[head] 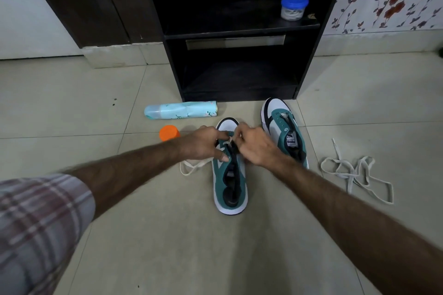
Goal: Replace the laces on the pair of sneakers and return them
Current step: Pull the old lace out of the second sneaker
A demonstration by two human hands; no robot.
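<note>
A green and white sneaker (230,187) stands on the floor tiles in front of me, toe pointing away. My left hand (203,143) and my right hand (254,145) meet over its front eyelets, each pinching a cream lace (191,167) whose loose loop trails on the floor to the left of the shoe. The second sneaker (282,127) stands to the right and a little farther off, without a lace through most of its eyelets. Another loose cream lace (357,175) lies tangled on the floor at the right.
A black open shelf unit (239,36) stands ahead, with a blue-lidded tub (294,7) on its shelf. A light blue spray can (182,110) lies on its side and an orange cap (169,133) sits left of the shoe. A floral wall is at right.
</note>
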